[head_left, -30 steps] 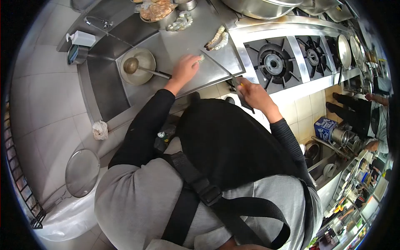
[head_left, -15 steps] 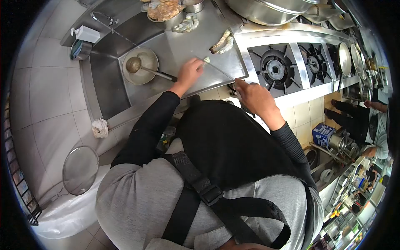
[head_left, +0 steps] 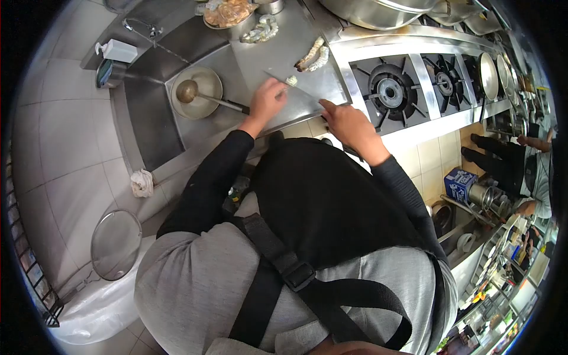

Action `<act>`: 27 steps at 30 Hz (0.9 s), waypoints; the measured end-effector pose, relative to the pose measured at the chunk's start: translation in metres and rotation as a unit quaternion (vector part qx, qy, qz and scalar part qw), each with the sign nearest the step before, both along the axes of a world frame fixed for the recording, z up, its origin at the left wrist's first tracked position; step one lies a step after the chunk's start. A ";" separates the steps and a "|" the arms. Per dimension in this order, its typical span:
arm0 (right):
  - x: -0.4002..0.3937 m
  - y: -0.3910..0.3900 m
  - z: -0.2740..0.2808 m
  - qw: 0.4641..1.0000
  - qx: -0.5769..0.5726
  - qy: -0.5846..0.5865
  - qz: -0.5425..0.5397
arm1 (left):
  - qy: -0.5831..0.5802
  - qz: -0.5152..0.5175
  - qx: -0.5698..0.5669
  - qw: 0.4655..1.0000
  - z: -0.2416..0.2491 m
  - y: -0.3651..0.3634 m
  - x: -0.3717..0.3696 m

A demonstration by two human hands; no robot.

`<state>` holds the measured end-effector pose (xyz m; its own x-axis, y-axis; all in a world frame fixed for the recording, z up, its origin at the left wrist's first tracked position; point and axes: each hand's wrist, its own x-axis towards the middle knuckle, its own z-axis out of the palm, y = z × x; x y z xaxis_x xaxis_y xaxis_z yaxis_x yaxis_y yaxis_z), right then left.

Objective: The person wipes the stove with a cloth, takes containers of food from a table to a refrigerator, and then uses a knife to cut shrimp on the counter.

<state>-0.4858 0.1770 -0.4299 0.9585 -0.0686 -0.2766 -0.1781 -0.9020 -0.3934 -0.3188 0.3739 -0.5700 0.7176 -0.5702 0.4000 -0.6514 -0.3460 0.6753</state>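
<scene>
My right hand (head_left: 350, 125) is wrapped round the handle of a knife (head_left: 307, 94). The thin blade points left and away, low over the steel counter, towards my left fingertips. My left hand (head_left: 268, 100) has its fingers curled in a pinch at a small pale prawn (head_left: 291, 81); the fingers partly hide the grip. Further up the counter, two peeled-looking prawns (head_left: 313, 56) lie side by side near the stove. More prawns (head_left: 260, 31) are heaped beside a metal bowl (head_left: 229, 28) filled with pinkish raw pieces.
On the left, a sink (head_left: 151, 127) holds a round pan (head_left: 214, 80) with a ladle (head_left: 188, 92) in it; the ladle's handle reaches towards my left wrist. Gas burners (head_left: 389, 92) adjoin the counter's right edge. A large pot (head_left: 378, 12) stands behind. Another person (head_left: 535, 163) stands at far right.
My right hand has moved left with the knife, and the blade now extends past my left fingertips. The left hand has shifted slightly, and more of the pale prawn shows.
</scene>
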 end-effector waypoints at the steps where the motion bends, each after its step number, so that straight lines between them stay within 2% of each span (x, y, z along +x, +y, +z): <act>1: -0.003 0.000 0.002 1.000 0.004 -0.007 -0.007 | -0.001 0.007 -0.003 1.000 0.002 0.002 0.001; 5: -0.017 -0.003 -0.014 1.000 0.007 -0.018 -0.007 | 0.022 -0.001 -0.019 1.000 -0.004 0.006 -0.002; 9: 0.006 0.006 -0.001 1.000 0.017 -0.008 0.003 | 0.004 0.018 -0.033 0.999 -0.008 0.004 0.001; 11: -0.013 -0.002 -0.005 0.999 0.012 -0.040 0.002 | 0.007 0.030 -0.036 0.999 -0.010 0.006 0.005; 14: -0.012 0.002 -0.002 1.000 0.004 0.027 -0.004 | 0.027 0.019 -0.001 0.999 -0.011 0.012 -0.001; 17: 0.003 0.007 -0.007 1.000 0.021 0.001 0.004 | 0.029 0.028 -0.006 0.999 -0.006 0.010 -0.006; 19: -0.003 0.006 -0.005 0.998 0.028 -0.058 0.007 | 0.012 0.045 0.007 0.999 -0.005 0.013 -0.006; 20: -0.009 0.004 0.000 1.000 0.009 -0.018 0.005 | 0.011 0.047 0.007 0.999 -0.005 0.013 -0.005; 23: -0.008 0.004 -0.015 1.000 0.023 -0.003 0.007 | 0.015 0.052 -0.015 0.998 -0.013 0.015 -0.009; 27: 0.003 0.010 -0.008 0.998 0.033 -0.043 0.018 | 0.026 0.047 -0.009 0.998 -0.017 0.016 -0.005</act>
<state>-0.4829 0.1865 -0.4375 0.9806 -0.0183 -0.1951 -0.1087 -0.8791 -0.4640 -0.3242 0.3896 -0.5875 0.7880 -0.4916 0.3707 -0.5802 -0.3911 0.7144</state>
